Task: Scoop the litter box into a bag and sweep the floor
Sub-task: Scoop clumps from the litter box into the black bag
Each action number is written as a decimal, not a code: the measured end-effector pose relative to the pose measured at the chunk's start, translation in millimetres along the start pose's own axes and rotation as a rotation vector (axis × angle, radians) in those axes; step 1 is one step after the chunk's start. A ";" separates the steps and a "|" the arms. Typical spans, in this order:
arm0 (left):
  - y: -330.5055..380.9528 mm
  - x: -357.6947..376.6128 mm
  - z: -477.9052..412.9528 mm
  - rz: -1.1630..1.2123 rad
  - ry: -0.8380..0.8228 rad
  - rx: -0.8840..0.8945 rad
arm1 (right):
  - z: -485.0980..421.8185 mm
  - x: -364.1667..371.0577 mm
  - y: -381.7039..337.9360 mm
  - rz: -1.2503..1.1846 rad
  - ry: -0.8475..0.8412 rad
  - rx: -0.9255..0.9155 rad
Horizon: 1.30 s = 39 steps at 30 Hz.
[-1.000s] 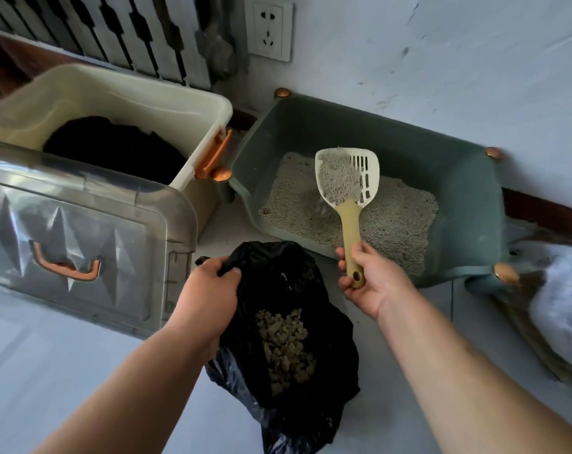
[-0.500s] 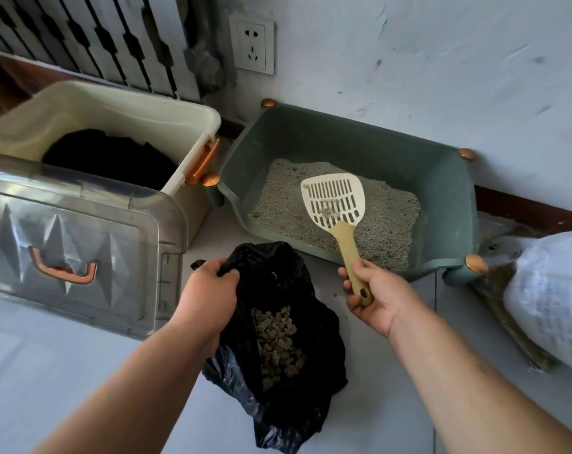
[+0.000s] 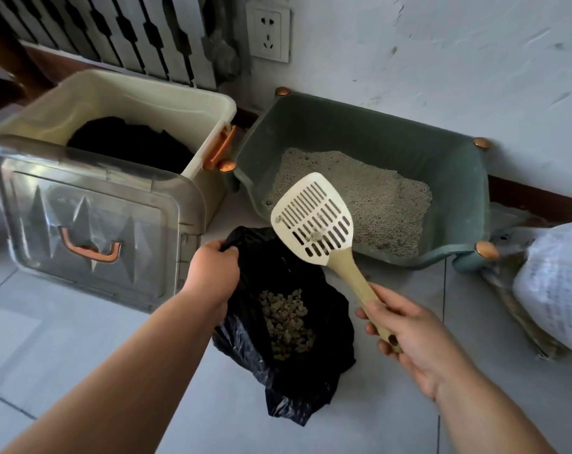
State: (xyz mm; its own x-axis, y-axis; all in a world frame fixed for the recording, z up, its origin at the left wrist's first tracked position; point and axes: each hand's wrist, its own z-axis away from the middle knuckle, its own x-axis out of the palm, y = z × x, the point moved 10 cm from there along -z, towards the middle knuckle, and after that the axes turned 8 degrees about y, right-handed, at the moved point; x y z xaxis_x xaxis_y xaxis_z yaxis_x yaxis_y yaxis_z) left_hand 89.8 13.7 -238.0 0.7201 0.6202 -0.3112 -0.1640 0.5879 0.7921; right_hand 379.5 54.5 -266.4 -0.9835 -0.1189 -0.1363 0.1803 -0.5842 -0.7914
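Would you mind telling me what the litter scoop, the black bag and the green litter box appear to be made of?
The litter scoop: likely hard moulded plastic, matte cream head with slots; the tan handle looks the same. The black bag: thin plastic film, glossy, with crinkles and glints. The green litter box: probably rigid plastic, dull satin, with smooth rounded walls and rim.

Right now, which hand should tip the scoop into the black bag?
Right. The right hand grips the scoop by its handle, and the scoop's head is close to the mouth of the bag. The left hand is busy holding the bag's rim open.
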 end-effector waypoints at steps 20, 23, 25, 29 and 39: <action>-4.5 -3.6 -6.7 -0.001 0.003 -0.005 | -8.1 -12.7 -27.0 0.070 0.078 -0.129; -4.4 -4.3 -7.4 -0.014 -0.009 0.007 | -26.9 -5.5 -52.0 0.104 0.148 -0.146; -5.7 -5.1 -8.0 -0.015 -0.011 0.006 | -44.2 6.1 -74.2 0.236 0.176 -0.211; -9.6 -4.1 -8.0 -0.020 -0.021 -0.001 | -89.6 41.7 -102.9 0.489 0.161 -0.268; -11.9 -12.6 -12.6 -0.042 -0.017 0.022 | -129.4 75.2 -117.8 0.666 0.176 -0.213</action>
State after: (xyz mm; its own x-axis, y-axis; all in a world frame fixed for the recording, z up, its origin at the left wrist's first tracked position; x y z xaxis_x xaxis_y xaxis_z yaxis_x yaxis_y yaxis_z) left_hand 74.2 5.4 -250.1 0.7376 0.5862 -0.3351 -0.1192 0.6016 0.7899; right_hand 282.4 218.4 -260.5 -0.6567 -0.2541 -0.7101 0.7535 -0.2612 -0.6034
